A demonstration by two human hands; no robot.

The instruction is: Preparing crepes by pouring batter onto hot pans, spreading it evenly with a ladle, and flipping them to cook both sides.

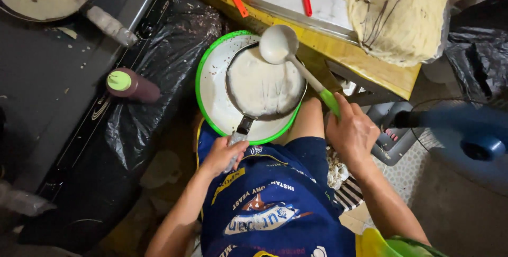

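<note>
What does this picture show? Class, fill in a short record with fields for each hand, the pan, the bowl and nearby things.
left hand: grips the pan handle
right hand: holds the ladle by its green grip
pan: coated with pale batter, held over the bowl
bowl: white, green rim
nearby: bottle with green cap, lying on black plastic

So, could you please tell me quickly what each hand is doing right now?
Left hand: closed on the pan handle.
Right hand: closed on the ladle.
</note>
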